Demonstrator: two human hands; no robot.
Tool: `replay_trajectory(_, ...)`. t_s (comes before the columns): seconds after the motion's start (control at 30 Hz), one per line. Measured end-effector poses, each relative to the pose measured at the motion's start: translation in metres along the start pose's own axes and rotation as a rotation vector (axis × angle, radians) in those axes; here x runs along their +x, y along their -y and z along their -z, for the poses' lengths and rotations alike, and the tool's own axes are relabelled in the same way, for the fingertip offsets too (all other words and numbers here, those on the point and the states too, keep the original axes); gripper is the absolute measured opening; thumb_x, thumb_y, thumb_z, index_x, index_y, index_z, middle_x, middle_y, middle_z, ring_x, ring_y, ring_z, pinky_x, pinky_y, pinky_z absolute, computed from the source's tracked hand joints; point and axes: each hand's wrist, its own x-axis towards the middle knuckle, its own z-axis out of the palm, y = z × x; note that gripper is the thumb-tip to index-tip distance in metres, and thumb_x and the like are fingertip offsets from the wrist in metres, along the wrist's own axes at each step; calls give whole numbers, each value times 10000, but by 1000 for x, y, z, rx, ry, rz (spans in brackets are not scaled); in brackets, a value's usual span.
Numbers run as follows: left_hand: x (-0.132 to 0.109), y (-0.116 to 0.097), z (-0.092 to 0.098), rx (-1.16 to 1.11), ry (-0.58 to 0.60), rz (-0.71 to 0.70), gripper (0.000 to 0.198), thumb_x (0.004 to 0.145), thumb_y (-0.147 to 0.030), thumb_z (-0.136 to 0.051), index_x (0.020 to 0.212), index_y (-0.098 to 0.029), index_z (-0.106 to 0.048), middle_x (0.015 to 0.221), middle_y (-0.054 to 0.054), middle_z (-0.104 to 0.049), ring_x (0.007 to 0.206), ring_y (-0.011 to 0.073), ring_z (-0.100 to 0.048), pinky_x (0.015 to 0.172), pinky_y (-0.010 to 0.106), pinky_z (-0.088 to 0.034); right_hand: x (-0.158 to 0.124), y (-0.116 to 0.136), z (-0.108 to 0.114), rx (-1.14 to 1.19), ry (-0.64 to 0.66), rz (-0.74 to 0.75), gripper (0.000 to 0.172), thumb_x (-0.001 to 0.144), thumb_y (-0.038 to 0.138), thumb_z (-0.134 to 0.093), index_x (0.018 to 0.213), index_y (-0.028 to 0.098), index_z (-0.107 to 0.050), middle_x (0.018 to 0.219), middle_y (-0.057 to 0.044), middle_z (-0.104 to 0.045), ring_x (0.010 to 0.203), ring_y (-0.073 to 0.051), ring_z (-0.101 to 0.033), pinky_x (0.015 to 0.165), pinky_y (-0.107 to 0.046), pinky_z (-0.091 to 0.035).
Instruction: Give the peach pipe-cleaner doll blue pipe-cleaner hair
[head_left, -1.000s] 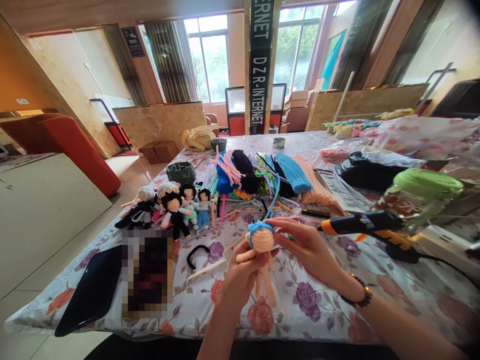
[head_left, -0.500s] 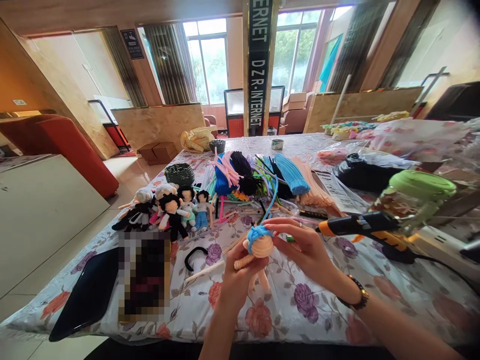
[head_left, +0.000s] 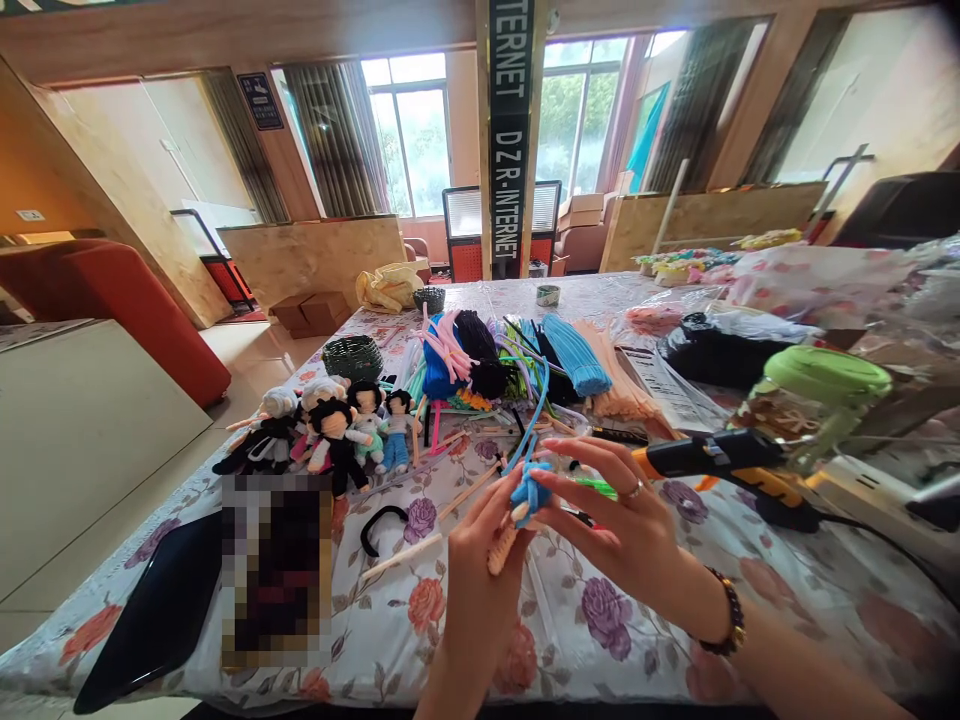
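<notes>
Above the flowered tablecloth, my left hand [head_left: 487,545] is closed around a small peach doll [head_left: 504,548] made of fuzzy pipe cleaners. Blue pipe cleaner [head_left: 534,490] wraps the doll's head, and a loose blue strand [head_left: 534,420] rises from it toward the back. The thumb and fingers of my right hand [head_left: 622,510] pinch the blue wrap from the right side; some of its other fingers stretch out past it. Much of the doll is hidden by my fingers. A curved black pipe cleaner [head_left: 367,530] lies left of my hands.
Several finished dolls [head_left: 330,430] sit at the left, near a dark woven basket [head_left: 352,356]. Bundles of coloured pipe cleaners [head_left: 574,360] lie behind my hands. A glue gun [head_left: 712,455] and a green-lidded jar [head_left: 821,385] stand at right. A black tablet-like slab [head_left: 154,610] lies front left.
The doll has been turned and tilted in my left hand, so its blue wrap faces up and the round peach front is out of sight. My right fingers have shifted onto the wrap.
</notes>
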Motion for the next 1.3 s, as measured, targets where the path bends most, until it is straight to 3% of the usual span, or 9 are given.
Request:
replay_trajectory(0.1, -3, 6, -4, 182, -141, -162, 501, 836, -73, -518, 1291, -283, -536, 1265, 38, -607, 1151, 174, -580, 959, 260, -469, -3, 5, -1, 32, -6, -51, 453, 787, 67, -663, 1199, 237, -584, 1244, -93, -575, 1133, -213, -515, 955, -394, -460)
replay_trajectory(0.2, -2, 12, -9, 295, -241, -254, 581, 825, -21, -500, 1339, -292, -477, 1281, 44, -588, 1155, 160, -576, 944, 246, -483, -5, 8, -5, 204, 10, -255, 402, 839, 117, -620, 1195, 303, -605, 1280, -51, -570, 1107, -187, -535, 918, -363, -476)
replay_trajectory(0.4, 2, 18, -14, 408, -303, -363, 636, 823, 17, -477, 1365, -313, -435, 1263, 48, -587, 1147, 152, -571, 928, 255, -495, -5, 6, -13, 597, -33, -708, 177, 827, 273, -654, 963, 356, -729, 1210, -20, -621, 1068, -205, -596, 837, -346, -506)
replay_trajectory(0.63, 3, 28, -20, 551, -366, -444, 658, 830, 26, -453, 1390, -315, -397, 1252, 65, -593, 1144, 179, -559, 921, 317, -488, -8, -2, -18, 795, -83, -974, 77, 754, 338, -721, 783, 279, -761, 1122, -47, -651, 1034, -210, -609, 838, -325, -504)
replay_trajectory(0.93, 12, 32, -18, 470, -323, -351, 534, 842, -23, -464, 1297, -297, -526, 1212, 66, -621, 1104, 196, -589, 890, 340, -507, 2, -13, -12, 651, 63, -958, 236, 731, 406, -709, 706, 172, -718, 1021, -92, -666, 831, -174, -642, 675, -281, -526)
replay_trajectory(1.1, 12, 37, -19, 397, -304, -282, 520, 830, -1, -451, 1250, -283, -571, 1200, 54, -631, 1091, 178, -600, 901, 315, -502, 1, -22, -11, 542, 111, -862, 238, 758, 393, -690, 670, 171, -692, 962, -84, -666, 885, -186, -628, 725, -290, -504)
replay_trajectory(1.3, 10, 40, -18, 417, -323, -222, 492, 849, -42, -447, 1270, -271, -557, 1208, 62, -628, 1082, 185, -600, 893, 308, -495, -1, -31, -13, 662, 187, -924, 287, 779, 428, -660, 678, 160, -646, 945, -66, -674, 790, -150, -623, 613, -230, -487)
